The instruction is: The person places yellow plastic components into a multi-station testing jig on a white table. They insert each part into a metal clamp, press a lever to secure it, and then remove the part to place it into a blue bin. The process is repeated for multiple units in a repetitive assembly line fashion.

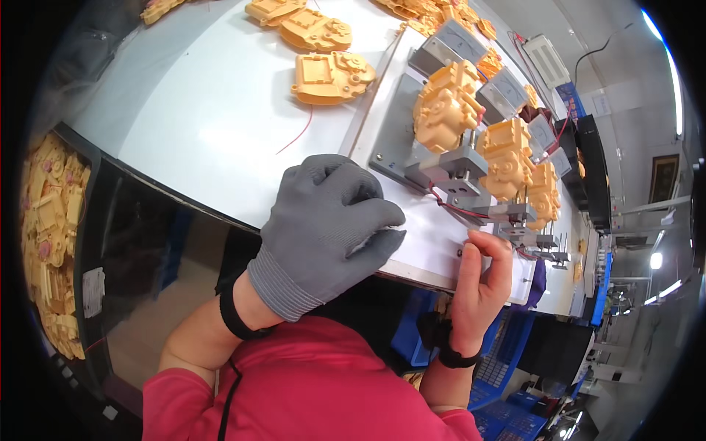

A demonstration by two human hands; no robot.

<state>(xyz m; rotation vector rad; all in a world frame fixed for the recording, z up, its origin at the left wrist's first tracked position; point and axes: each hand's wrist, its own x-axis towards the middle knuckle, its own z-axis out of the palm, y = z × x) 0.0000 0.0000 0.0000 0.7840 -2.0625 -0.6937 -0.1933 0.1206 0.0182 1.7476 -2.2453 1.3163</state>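
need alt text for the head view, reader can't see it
A person's gray-gloved left hand and bare right hand are near gray fixtures carrying yellow plastic housings on a white table; whether either holds anything is unclear. Loose housings lie farther back, one with a thin red wire; similar parts sit in a black crate at left.

3 mounted housings [445, 106], 1 glove [320, 228], 2 wristbands [234, 314].

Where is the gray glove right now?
In the head view, the gray glove is on the person's left hand, left of the bare right hand and over the near edge of the white table.
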